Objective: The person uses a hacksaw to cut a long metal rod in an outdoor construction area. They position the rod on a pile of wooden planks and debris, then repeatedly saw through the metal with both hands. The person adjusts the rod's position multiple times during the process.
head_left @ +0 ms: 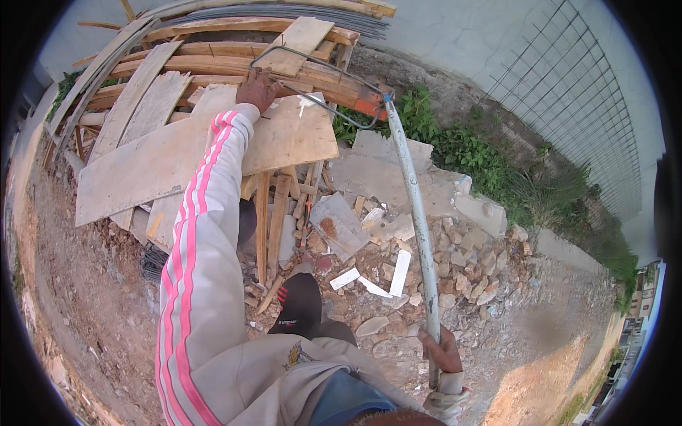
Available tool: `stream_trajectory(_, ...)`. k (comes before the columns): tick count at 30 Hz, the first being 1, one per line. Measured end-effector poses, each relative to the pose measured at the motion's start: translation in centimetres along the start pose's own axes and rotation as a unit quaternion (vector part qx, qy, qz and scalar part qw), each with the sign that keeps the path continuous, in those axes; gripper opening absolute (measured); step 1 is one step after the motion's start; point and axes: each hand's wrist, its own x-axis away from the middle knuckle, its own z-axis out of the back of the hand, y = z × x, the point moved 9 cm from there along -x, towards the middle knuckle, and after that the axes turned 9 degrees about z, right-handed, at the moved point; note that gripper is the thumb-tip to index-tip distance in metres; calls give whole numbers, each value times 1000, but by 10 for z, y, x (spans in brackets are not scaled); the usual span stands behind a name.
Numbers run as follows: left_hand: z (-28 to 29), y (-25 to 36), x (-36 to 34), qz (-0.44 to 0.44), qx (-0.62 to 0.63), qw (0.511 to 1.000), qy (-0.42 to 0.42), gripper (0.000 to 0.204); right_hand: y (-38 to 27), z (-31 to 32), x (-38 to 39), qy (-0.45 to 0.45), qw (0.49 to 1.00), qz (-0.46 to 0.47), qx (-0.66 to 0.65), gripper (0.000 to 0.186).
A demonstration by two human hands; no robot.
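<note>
My left hand [257,91] reaches out over the stacked timber, its fingers closed about the near corner of a bent steel rod [305,55]. That rod forms a roughly rectangular loop, lying across the boards. In my right hand [442,350], close to my body, is the lower end of a long pale metal pipe [415,206]. The pipe rises away from me, and its far end meets the rod loop beside an orange-coloured piece [371,103] at the end of the timber. How pipe and rod join there is too small to tell.
Loose plywood boards [142,174] lie over the beams on the left. Broken stones [469,263] and white strips [400,273] cover the ground ahead. Green plants [462,149] grow along the wall, where a steel mesh [575,92] leans. Thin steel bars [284,12] lie behind the timber.
</note>
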Motion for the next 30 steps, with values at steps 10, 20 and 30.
stream_trajectory(10,-36,-22,-34,-13,-56,998,-22,74,-9,19,3,264,891,22,369,33)
stream_trajectory(20,-24,-18,-31,-25,-44,999,11,73,-24,42,7,275,875,56,394,29)
stream_trajectory(30,-30,-24,-39,-20,-26,999,14,73,-47,45,12,275,859,79,424,27)
